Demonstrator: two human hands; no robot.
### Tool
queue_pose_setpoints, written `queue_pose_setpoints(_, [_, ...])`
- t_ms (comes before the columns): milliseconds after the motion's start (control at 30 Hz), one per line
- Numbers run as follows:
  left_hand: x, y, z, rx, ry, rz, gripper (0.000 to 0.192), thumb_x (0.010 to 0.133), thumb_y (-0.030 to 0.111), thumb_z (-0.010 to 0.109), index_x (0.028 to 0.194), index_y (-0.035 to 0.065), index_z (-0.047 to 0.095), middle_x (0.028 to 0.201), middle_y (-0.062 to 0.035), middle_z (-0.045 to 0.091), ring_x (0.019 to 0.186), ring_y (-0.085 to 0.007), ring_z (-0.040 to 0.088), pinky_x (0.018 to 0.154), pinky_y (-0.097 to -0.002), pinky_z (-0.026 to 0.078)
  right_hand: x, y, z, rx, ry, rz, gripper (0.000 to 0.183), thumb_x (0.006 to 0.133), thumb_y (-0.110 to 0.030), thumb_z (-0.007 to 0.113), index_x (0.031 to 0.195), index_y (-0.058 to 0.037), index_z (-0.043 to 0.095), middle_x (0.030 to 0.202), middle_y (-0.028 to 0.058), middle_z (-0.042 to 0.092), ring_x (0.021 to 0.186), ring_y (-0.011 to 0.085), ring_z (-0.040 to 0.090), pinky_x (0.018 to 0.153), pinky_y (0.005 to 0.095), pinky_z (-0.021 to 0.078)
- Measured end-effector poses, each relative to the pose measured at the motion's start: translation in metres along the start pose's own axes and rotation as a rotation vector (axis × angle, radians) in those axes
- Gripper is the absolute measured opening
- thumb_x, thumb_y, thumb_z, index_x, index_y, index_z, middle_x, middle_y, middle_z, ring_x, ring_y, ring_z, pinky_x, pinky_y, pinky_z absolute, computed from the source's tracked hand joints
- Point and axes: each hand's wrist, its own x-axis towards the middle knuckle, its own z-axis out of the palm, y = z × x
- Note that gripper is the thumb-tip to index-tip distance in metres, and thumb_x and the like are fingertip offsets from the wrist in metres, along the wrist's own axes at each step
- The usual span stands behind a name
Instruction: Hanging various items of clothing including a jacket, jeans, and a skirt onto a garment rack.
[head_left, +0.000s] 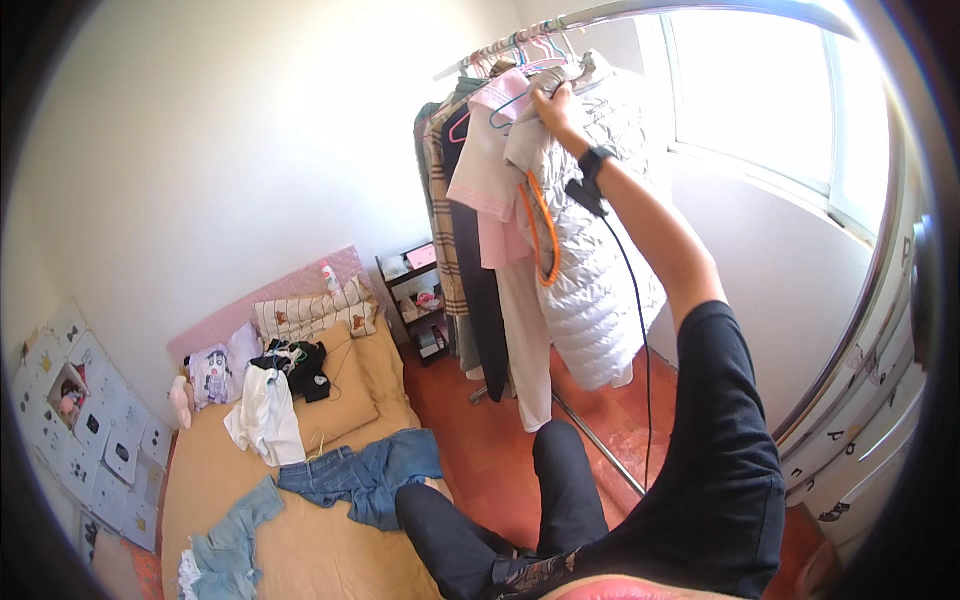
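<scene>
My right hand (556, 109), a black band and a cabled device at its wrist, is closed on the upper part of a light grey quilted puffer jacket (592, 300) at the clothes rail. An orange loop (553, 240) hangs against the jacket's side. Just left are a pink-and-white garment (484, 165), a blue hanger (496, 120) and a pink hanger (456, 131). Behind them hang dark trousers (480, 300) and a plaid garment (448, 247). The metal rail (510, 41) carries several hangers. My left hand is out of view.
On the bed (330, 555) lie blue jeans (367, 472), light denim (232, 540), a white garment (266, 420), a black garment (311, 375) and pillows. A small black shelf (409, 281) stands beside it. The rack's metal base bar (600, 442) crosses the red floor; a window (750, 97) is right.
</scene>
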Motion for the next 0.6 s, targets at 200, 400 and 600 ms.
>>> queue_pose_setpoints(200, [-0.07,0.022,0.018,0.236,0.504,0.168,0.053,0.094,0.04,0.051,0.13,0.0015,0.056,0.135,-0.0204,0.055,0.122,-0.0387,0.05,0.098,-0.0537,0.04,-0.238,-0.035,-0.047,0.259,-0.554,-0.676,0.04,0.079,-0.012,0.062,0.115,0.0003,0.05,0.114,0.0251,0.053,0.106,0.0438,0.051,0.094,0.0485,0.0437])
queue_pose_setpoints(400, [-0.068,0.088,0.001,0.241,0.217,-0.063,0.06,0.094,0.02,0.047,0.148,-0.002,0.031,0.154,-0.0221,0.031,0.142,-0.0375,0.03,0.111,-0.0518,0.028,-0.447,0.042,-0.146,-0.077,-1.226,-0.623,0.008,0.087,-0.018,0.059,0.089,-0.0101,0.061,0.078,0.0063,0.058,0.088,0.0253,0.062,0.106,0.0605,0.0298])
queue_pose_setpoints(600, [-0.065,0.023,0.004,0.233,0.219,0.156,0.064,0.094,0.024,0.047,0.151,0.0034,0.027,0.158,-0.0166,0.024,0.145,-0.0361,0.023,0.114,-0.0515,0.022,-0.567,0.135,-0.163,-0.35,-1.319,-0.512,0.039,0.088,-0.031,0.059,0.122,-0.0106,0.061,0.147,0.0144,0.037,0.143,0.0426,0.02,0.104,0.0744,0.0213])
